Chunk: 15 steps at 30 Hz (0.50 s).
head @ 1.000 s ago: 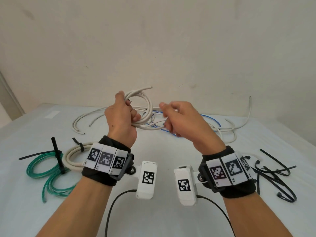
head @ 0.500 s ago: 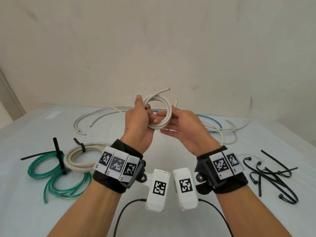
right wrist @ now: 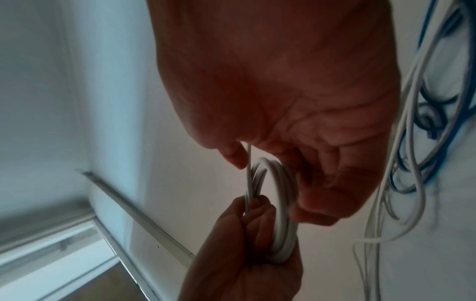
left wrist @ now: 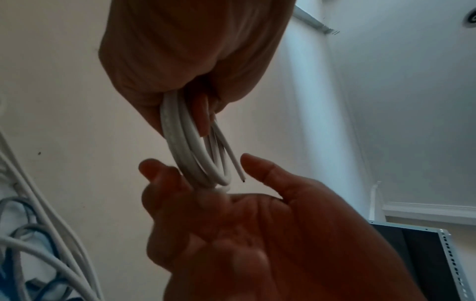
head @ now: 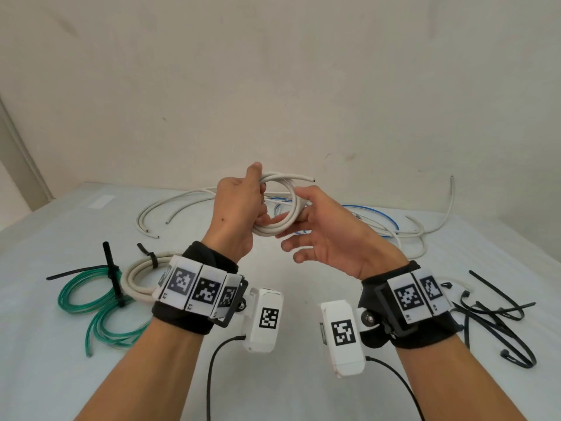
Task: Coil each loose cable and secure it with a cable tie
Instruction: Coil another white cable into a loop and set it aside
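Observation:
My left hand [head: 243, 214] is raised above the table and grips a small coil of white cable [head: 280, 230] at its left side, fingers curled through the loops. The cable's free end [head: 309, 178] sticks out to the right at the top. My right hand [head: 318, 229] is spread at the coil's right side. Its fingers touch the loops and its thumb stands apart. In the left wrist view the coil [left wrist: 190, 154] hangs from the left hand [left wrist: 195, 61] onto the right hand's fingers [left wrist: 167, 183]. In the right wrist view the coil [right wrist: 280, 213] runs between both hands.
A tied green coil [head: 91, 299] and a tied beige coil [head: 136, 278] lie at the left of the white table [head: 288, 284]. Several black cable ties [head: 491, 317] lie at the right. Loose white cables [head: 170, 208] and a blue one [head: 379, 212] sprawl at the back by the wall.
My right hand, earlier a fist on the cable, has opened against the coil. Both hands have come closer together, and the cable's free end now points right.

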Available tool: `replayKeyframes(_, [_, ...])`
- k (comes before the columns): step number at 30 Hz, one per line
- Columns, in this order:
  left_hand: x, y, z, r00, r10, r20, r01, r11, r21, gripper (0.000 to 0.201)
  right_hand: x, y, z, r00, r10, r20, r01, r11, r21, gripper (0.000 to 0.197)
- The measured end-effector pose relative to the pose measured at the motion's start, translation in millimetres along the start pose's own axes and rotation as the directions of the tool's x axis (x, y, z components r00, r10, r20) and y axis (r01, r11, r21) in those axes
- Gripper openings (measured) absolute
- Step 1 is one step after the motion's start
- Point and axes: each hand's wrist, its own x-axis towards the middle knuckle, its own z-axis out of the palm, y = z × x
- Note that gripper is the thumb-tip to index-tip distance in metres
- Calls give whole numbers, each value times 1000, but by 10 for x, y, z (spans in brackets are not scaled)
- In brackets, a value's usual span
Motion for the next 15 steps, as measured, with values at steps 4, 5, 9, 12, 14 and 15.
replayKeyframes(4, [-1, 1, -29, 995, -52, 90, 48, 998, 44, 42, 3, 39, 79, 998, -36, -50, 28, 987, -158, 28])
replayKeyframes(5, [-2, -3, -30, 993, -62, 96, 59, 998, 28, 42, 10, 44, 81, 997, -46, -59, 34, 982, -187, 23])
replayKeyframes(9, [-3, -22, -4, 992, -84, 92, 91, 993, -75, 41, 17, 30, 11, 993, -85, -77, 65, 970, -235, 19])
replayKeyframes(12, [-20, -41, 33, 995, -70, 75, 80, 985, -150, 41, 53, 53, -21, 983, -152, -100, 131, 973, -193, 30])
replayKeyframes(14, [-30, -50, 49, 999, -36, 40, 44, 978, -206, 41, 88, 76, -4, 963, -213, -165, 191, 972, -139, 37])
replayKeyframes(15, [-31, -52, 52, 999, -24, 22, 29, 974, -226, 41, 107, 87, 6, 948, -239, -208, 219, 969, -117, 40])
